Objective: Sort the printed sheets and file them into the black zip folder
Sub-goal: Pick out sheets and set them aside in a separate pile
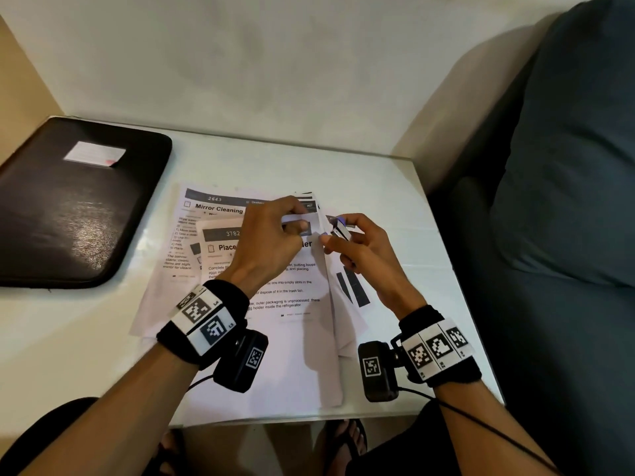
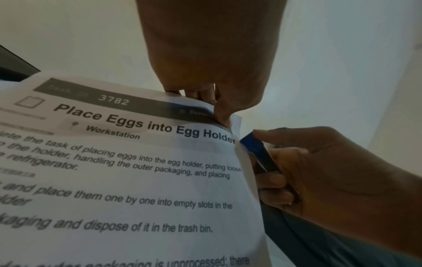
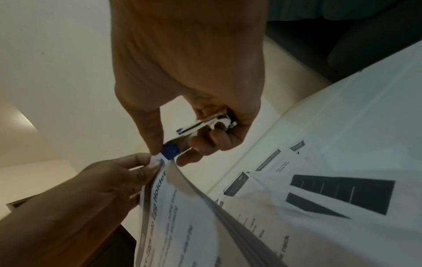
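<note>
Pinching top sheet (image 1: 275, 297) corner w/ L hand (image 1: 271, 242); R hand (image 1: 357, 255) grips small stapler (image 1: 341, 230) at that corner. Folder (image 1: 75, 207) lies shut, far left.

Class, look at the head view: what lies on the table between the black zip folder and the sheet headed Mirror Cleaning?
Nothing: in the head view only bare white table separates the black zip folder from the Mirror Cleaning sheet.

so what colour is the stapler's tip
Blue on the stapler tip, clearest in the right wrist view.
</note>
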